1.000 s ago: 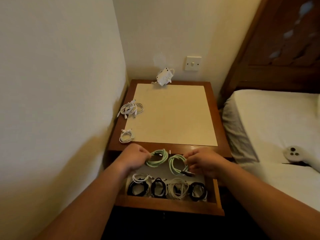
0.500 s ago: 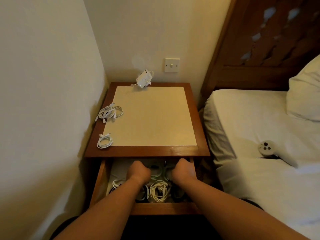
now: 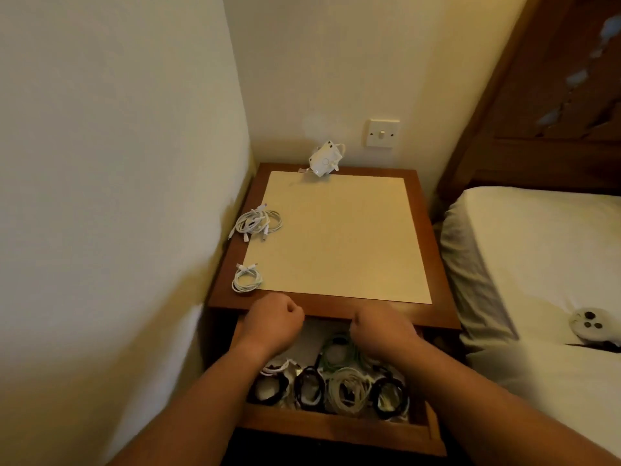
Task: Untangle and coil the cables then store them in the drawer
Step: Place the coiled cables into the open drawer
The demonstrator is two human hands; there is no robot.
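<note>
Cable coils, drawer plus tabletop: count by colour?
Black coils: 3, in the drawer.
White coils: 4, two on the tabletop, two in the drawer.
Green coil: 1 showing; right hand may hide more.
Total: 8 visible.

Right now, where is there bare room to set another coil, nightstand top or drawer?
The cream panel is bare from the charger at the back to the front edge, right of the two white coils. In the drawer, only a grey patch between the left hand and the green coils is free; the front row is packed.
</note>
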